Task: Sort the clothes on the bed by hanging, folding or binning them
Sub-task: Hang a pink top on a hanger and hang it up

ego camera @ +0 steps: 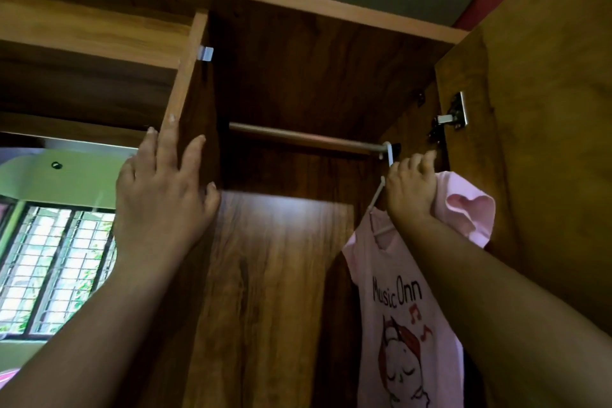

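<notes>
Right hand (410, 189) grips the hanger (377, 194) carrying the pink shirt (397, 308), hooked over the rail (298, 137). Left hand (159, 199) rests flat left of the rail.

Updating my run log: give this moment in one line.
right hand: grips white hanger, pink T-shirt | hook: over rod | left hand: touches wardrobe divider

The rail (308, 139) ran bare from the divider panel (185, 86) almost to its right end, leaving open room along and beneath it. At that end the hanger (389, 152), the pink shirt (397, 291) and the right hand (410, 189) gripping the hanger crowded the corner beside the open door (530, 109) and its hinge (452, 116). The left hand (162, 189) lay flat across the divider's front edge.
</notes>
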Demonstrator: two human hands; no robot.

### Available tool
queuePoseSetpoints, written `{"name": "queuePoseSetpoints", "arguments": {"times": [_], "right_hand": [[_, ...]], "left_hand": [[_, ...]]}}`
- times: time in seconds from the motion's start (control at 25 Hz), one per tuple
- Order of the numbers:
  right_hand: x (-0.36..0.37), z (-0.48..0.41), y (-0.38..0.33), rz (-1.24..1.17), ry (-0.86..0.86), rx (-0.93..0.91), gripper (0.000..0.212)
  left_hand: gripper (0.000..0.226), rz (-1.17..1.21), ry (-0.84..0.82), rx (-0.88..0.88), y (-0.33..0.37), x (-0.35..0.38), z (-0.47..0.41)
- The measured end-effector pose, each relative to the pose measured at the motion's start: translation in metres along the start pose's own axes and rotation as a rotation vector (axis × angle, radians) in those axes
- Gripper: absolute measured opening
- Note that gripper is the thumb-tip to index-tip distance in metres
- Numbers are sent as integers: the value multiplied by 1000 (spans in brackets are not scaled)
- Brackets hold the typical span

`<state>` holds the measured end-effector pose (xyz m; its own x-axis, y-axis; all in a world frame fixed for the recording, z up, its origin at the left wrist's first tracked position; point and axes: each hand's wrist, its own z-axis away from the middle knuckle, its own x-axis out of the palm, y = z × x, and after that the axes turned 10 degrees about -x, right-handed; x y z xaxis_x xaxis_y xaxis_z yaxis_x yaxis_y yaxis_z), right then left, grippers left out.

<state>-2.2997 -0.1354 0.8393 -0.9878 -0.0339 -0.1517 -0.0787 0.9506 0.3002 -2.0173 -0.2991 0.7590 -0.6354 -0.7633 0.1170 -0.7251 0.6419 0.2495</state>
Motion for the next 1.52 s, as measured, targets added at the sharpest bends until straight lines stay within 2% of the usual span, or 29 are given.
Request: {"name": "queuePoseSetpoints", "arguments": {"times": [0.08, 0.16, 0.28, 0.36, 0.4, 0.52, 0.56, 0.64, 0.72, 0.84, 0.96, 1.08, 1.2, 1.32, 1.52], "right_hand": [[1, 7, -6, -57, 4, -66, 47], [3, 21, -18, -271, 49, -118, 41], [11, 66, -48, -738, 185, -113, 52], [14, 105, -70, -1000, 235, 4, 59], [16, 124, -81, -1089, 206, 53, 59], [27, 177, -108, -1249, -8, 32, 62], [30, 194, -114, -1337, -83, -3, 65], [35, 224, -116, -1520, -303, -120, 72], [41, 245, -114, -1649, -581, -312, 75], [44, 274, -113, -1612, -929, -581, 85], [35, 305, -112, -1397, -1145, -724, 79], [22, 340, -121, -1355, -1305, -821, 84], [9, 372, -128, -1317, -1468, -877, 74], [-4, 394, -129, -1314, -1543, -916, 73], [-48, 409, -134, -1313, -1459, -1002, 76]], "left_hand": [[59, 3, 41, 12, 1, -1, 7], [63, 12, 36, 34, 9, -1, 26], [64, 33, -161, 92, 26, 7, 68], [62, 56, -334, 94, 34, 16, 95], [61, 68, -390, 98, 37, 21, 106], [64, 129, -602, 94, 40, 32, 144], [66, 175, -741, 62, 36, 37, 160], [74, 255, -1130, -60, 22, 45, 192], [79, 261, -1378, -157, 2, 44, 221], [77, 110, -1587, -168, -22, 33, 260], [78, 33, -1819, -192, -37, 8, 293], [84, -91, -1923, -109, -50, -15, 326], [66, -123, -1936, -5, -51, -40, 341], [62, -92, -1938, -26, -52, -64, 349], [60, -59, -1895, -32, -68, -106, 341]]}}
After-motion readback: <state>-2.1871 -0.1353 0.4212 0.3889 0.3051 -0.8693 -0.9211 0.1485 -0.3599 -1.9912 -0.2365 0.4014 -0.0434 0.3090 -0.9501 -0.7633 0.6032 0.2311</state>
